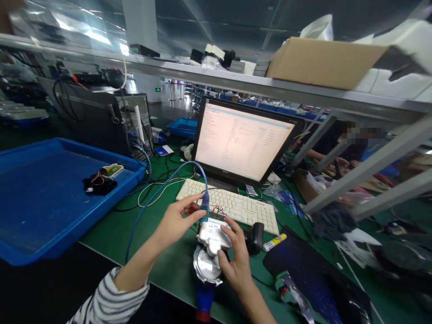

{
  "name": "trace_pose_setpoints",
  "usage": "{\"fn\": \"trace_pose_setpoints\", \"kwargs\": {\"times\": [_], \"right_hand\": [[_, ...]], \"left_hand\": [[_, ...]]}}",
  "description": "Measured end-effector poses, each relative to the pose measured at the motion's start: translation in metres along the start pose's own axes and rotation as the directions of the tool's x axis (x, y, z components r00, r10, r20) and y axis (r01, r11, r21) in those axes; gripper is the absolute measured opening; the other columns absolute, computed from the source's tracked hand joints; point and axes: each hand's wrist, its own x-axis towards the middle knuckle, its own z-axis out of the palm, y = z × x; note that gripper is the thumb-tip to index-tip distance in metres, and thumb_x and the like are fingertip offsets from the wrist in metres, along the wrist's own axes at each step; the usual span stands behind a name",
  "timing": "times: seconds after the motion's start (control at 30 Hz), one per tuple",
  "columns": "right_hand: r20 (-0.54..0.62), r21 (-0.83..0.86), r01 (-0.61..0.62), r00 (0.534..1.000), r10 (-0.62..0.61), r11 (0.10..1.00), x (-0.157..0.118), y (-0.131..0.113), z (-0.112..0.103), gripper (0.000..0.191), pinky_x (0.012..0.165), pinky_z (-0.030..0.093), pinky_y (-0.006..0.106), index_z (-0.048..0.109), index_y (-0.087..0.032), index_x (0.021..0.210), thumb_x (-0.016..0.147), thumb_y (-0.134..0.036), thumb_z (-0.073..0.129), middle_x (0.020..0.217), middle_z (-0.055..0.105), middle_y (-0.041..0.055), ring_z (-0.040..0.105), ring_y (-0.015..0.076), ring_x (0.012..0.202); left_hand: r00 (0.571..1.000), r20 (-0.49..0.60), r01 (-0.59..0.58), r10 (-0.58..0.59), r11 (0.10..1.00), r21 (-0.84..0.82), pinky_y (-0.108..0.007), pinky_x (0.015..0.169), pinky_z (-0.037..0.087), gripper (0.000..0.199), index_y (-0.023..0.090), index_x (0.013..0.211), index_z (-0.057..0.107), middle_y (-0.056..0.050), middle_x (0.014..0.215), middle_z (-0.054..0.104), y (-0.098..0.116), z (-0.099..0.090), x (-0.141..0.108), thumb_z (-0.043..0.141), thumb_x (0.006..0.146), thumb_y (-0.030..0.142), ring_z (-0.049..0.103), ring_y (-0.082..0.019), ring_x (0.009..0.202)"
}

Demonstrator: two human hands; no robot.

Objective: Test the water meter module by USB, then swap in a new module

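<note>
Left hand (175, 220) on blue plug (204, 201) above white module (213, 234).

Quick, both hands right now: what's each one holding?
Left hand: closed, pinching the blue cable plug at the white device.
Right hand: grip closed around the white device.
</note>
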Motion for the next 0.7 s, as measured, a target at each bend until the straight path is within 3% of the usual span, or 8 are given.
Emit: {"fn": "trace_pose_setpoints", "kwargs": {"times": [0.2, 0.43, 0.7], "right_hand": [[-0.058, 0.003, -0.038, 0.998, 0.038, 0.999, 0.003, -0.001, 0.002, 0.049, 0.101, 0.039, 0.048, 0.036, -0.02, 0.129, 0.082, -0.027, 0.049, 0.137, 0.039, 0.0146, 0.039, 0.0272, 0.127], [-0.066, 0.006, -0.041, 0.997, 0.042, 0.999, 0.005, -0.005, 0.001, 0.047, 0.1, 0.041, 0.047, 0.038, -0.021, 0.127, 0.081, -0.027, 0.049, 0.135, 0.041, 0.0138, 0.041, 0.0273, 0.126], [-0.053, 0.024, -0.032, 0.998, 0.034, 0.999, 0.004, -0.004, 0.001, 0.046, 0.101, 0.039, 0.048, 0.04, -0.021, 0.125, 0.081, -0.025, 0.049, 0.137, 0.039, 0.0141, 0.039, 0.0269, 0.127]], "left_hand": [[0.991, 0.116, -0.085, 0.063, 0.978, 0.191, -0.03, 0.087, 0.048, 0.04, 0.017, 0.114, 0.063, -0.003, 0.094, 0.07, -0.006, 0.019, 0.002, 0.065, 0.075, 0.027, 0.063, -0.017, 0.089], [0.994, 0.1, -0.062, 0.046, 0.984, 0.167, -0.025, 0.081, 0.05, 0.043, 0.019, 0.117, 0.061, -0.002, 0.09, 0.07, -0.017, 0.018, 0.001, 0.066, 0.076, 0.03, 0.064, -0.015, 0.086], [0.992, 0.098, -0.092, 0.076, 0.982, 0.167, -0.027, 0.081, 0.051, 0.042, 0.018, 0.117, 0.06, -0.003, 0.09, 0.071, -0.018, 0.018, 0.003, 0.065, 0.077, 0.028, 0.065, -0.016, 0.085]]}}
